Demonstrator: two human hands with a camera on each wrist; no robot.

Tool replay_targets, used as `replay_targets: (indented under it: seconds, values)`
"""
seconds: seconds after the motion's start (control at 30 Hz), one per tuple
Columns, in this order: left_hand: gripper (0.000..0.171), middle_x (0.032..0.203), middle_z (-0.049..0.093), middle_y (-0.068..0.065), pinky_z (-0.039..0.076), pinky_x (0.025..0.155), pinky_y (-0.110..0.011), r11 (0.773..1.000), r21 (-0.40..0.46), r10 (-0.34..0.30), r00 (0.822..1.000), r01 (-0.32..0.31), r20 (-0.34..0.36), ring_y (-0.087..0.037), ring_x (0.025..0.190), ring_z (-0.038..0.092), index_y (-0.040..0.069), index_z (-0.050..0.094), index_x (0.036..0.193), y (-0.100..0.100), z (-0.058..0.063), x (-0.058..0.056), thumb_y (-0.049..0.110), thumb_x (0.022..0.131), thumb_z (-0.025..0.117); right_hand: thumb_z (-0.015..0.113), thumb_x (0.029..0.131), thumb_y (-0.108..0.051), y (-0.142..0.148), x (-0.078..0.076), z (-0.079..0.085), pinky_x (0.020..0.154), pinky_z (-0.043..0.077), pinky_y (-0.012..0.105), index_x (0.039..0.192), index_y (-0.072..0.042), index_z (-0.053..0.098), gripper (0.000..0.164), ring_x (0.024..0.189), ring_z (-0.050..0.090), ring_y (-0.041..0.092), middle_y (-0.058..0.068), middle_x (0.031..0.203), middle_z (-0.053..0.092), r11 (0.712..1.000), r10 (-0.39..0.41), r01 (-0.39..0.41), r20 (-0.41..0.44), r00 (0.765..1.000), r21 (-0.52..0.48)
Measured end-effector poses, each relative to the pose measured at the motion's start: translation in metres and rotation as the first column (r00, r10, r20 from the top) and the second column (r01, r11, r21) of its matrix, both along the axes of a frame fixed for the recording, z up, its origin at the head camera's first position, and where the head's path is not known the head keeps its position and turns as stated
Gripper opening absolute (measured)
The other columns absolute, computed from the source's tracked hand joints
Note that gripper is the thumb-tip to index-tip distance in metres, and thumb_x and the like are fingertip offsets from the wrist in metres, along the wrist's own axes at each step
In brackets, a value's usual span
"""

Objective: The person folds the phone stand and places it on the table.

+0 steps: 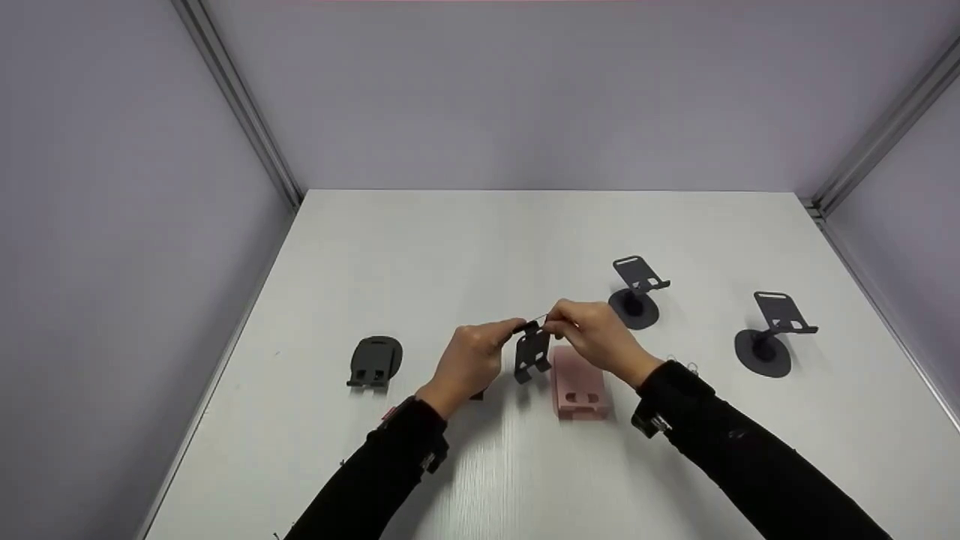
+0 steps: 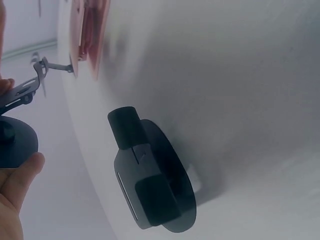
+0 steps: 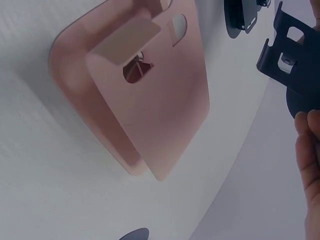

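A dark phone stand [image 1: 532, 351] is held up between both hands, its hooked plate facing me and its round base [image 2: 20, 142] showing in the left wrist view. My left hand [image 1: 472, 360] grips it from the left, thumb at the base. From the right, my right hand [image 1: 596, 334] pinches its upper edge; in the right wrist view those fingers [image 3: 311, 150] sit by the base, below the slotted plate [image 3: 300, 55]. Just below the right hand lies a folded pink phone stand [image 1: 579, 382]. Another dark piece [image 1: 478, 395] is mostly hidden under the left wrist.
A folded dark stand [image 1: 376, 361] lies at the left of the white table [image 1: 450, 240]. Two unfolded dark stands, one farther back [image 1: 634, 300] and one at far right [image 1: 765, 349], stand on round bases. Walls rise behind and at both sides.
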State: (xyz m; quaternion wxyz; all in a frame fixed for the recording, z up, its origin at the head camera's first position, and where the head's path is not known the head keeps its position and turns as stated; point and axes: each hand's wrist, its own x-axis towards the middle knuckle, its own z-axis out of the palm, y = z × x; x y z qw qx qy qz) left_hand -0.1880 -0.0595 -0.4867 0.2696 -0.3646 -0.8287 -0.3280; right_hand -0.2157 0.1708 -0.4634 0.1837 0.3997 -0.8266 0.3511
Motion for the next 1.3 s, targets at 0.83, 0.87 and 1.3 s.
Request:
replay_targets:
  seconds: [0.83,0.87,1.3]
  values:
    - [0.020,0.100,0.078,-0.010,0.061,0.074,-0.038,0.988,0.131,0.059,0.986,-0.080,0.156,-0.026,0.088,0.076,0.002,0.073,0.110,-0.009,-0.002,-0.005,-0.007,0.095,0.063,0.076,0.090,-0.006,0.002,-0.001,-0.005,0.061,0.054,0.026,0.094,-0.003,0.075,0.005,0.068,0.069,0.013,0.002,0.081,0.075,0.999,0.045,-0.044,0.053,0.998,-0.003]
    - [0.020,0.100,0.078,-0.011,0.061,0.075,-0.037,0.987,0.140,0.061,0.984,-0.084,0.165,-0.025,0.088,0.076,0.001,0.073,0.110,-0.009,-0.001,-0.005,-0.008,0.095,0.063,0.076,0.090,-0.005,0.002,-0.001,-0.006,0.061,0.054,0.025,0.094,-0.003,0.075,0.005,0.067,0.069,0.012,0.002,0.081,0.075,0.999,0.047,-0.047,0.053,0.998,0.001]
    - [0.023,0.092,0.078,-0.009,0.060,0.069,-0.035,0.969,0.214,0.080,0.978,-0.122,0.194,-0.020,0.076,0.073,0.002,0.074,0.109,-0.009,0.003,-0.007,-0.010,0.092,0.064,0.079,0.087,-0.007,0.003,0.005,-0.013,0.058,0.053,0.026,0.095,-0.004,0.075,0.009,0.063,0.066,0.010,0.001,0.076,0.074,0.996,0.056,-0.062,0.097,0.994,0.063]
